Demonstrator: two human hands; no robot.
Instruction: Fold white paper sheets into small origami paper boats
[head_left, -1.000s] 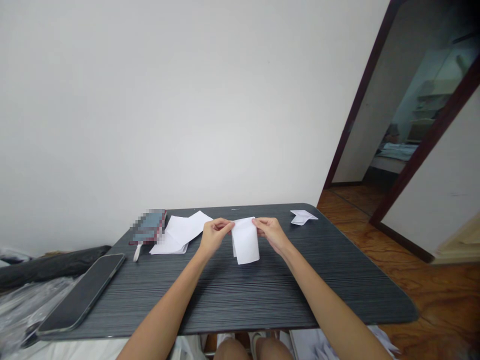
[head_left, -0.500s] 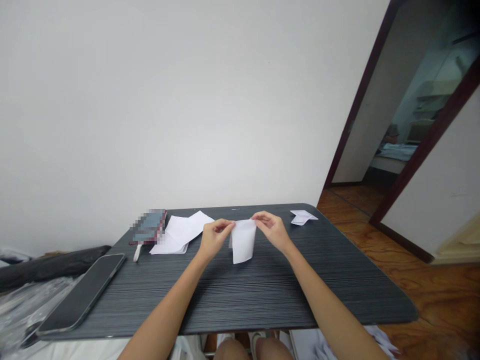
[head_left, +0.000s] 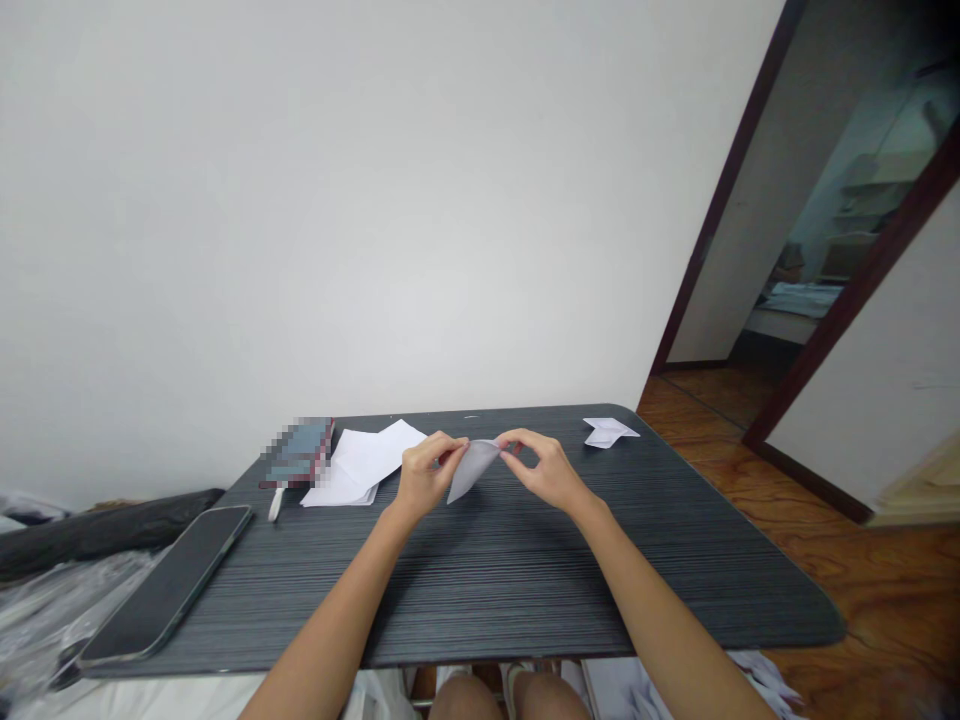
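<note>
A folded white sheet of paper (head_left: pixel 472 468) is held up above the dark table, pinched at its two upper corners. My left hand (head_left: pixel 429 475) grips the left corner between thumb and fingers. At the right corner, the thumb and fingertips of my right hand (head_left: pixel 541 465) close on the paper. The sheet hangs between them, narrowing toward a lower point at the left. Its far side is hidden. A folded white paper shape (head_left: pixel 609 432) lies at the table's far right, apart from both hands.
Loose white sheets (head_left: pixel 360 465) lie left of my hands on the dark table (head_left: pixel 495 590). Beside them is a blurred-out flat item (head_left: pixel 300 455) with a white strap. A phone (head_left: pixel 169 585) rests at the left edge. Behind stands a white wall (head_left: pixel 420 220); a doorway opens at right.
The paper has turned between my fingers: its wide hanging face now shows as a narrower, slanted, shaded piece. My right hand has shifted slightly left, closer to my left hand.
</note>
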